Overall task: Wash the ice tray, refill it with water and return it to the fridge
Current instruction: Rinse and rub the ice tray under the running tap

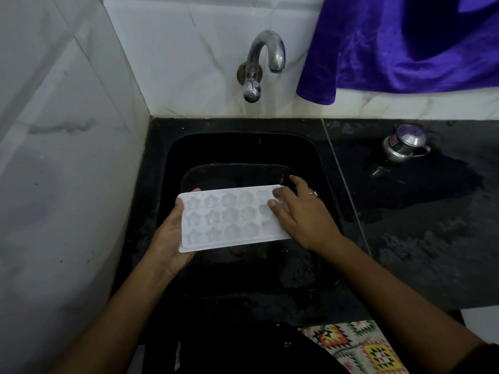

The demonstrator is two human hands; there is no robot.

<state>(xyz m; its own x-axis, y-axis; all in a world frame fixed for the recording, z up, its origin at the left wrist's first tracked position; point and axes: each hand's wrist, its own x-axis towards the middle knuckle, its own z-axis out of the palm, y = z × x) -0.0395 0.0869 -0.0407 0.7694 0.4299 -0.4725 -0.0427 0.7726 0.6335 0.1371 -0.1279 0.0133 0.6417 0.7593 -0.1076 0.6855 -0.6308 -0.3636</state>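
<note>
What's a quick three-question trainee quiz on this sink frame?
1. True or false: the ice tray lies on the counter.
2. The metal pot stands: A in the sink; B on the counter to the right of the sink; C under the tap.
3. Fill in: the cloth hanging to the right of the tap is ___ in colour.

Key
1. False: the left hand grips its left end over the sink, and the right hand rests on its right end.
2. B
3. purple
</note>
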